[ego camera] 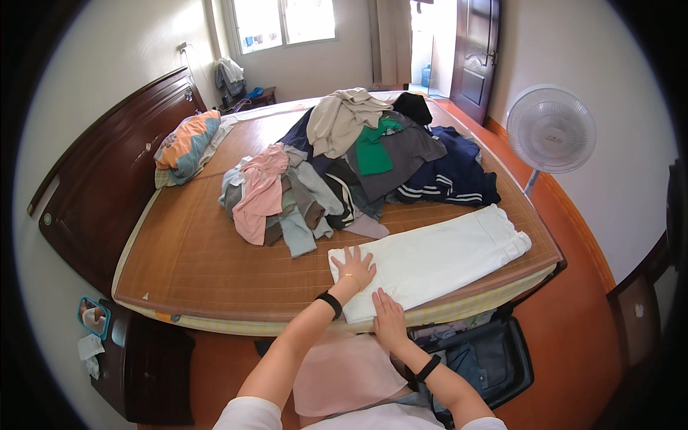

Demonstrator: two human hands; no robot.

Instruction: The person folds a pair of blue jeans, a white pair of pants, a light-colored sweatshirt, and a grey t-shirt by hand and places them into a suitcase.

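A white folded garment, apparently trousers (435,263), lies lengthwise near the bed's front edge. Its gathered end, like an elastic waistband, points right. My left hand (356,271) rests palm down with fingers spread on the garment's left end. Just right of it and closer to me, my right hand (391,321) lies flat on the near edge, its fingers extended. Neither hand grips anything. Behind the garment rises a heap of clothes, with a pink top (263,188), a beige sweatshirt (344,121), a green piece (374,153) and a navy striped garment (451,172).
A brown woven mat (183,258) covers the bed. At the headboard (118,161) sits an orange and blue pillow (191,145). An open suitcase (505,360) holding clothes stands below the bed, right of my legs. A fan (552,129) and a nightstand (156,371) flank the bed.
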